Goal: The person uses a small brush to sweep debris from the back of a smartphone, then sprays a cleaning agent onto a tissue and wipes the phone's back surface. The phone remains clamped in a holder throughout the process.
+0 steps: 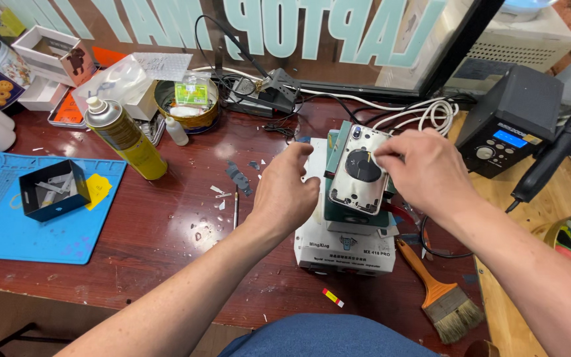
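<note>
A phone back housing (358, 175), silver with a black round patch, lies face down on a green holder atop a white box-shaped machine (345, 248). My right hand (424, 173) rests on the housing's right edge, with its fingertips pinched at the upper middle near the black patch. My left hand (284, 192) hovers at the machine's left side, fingers curled and apart, close to the holder but holding nothing that I can see.
An orange-handled brush (439, 291) lies right of the machine. A yellow spray can (125, 137), a blue mat (8, 218) with a small black tray (53, 189), a soldering station (510, 122) and white cables (424, 112) stand around on the red-brown desk.
</note>
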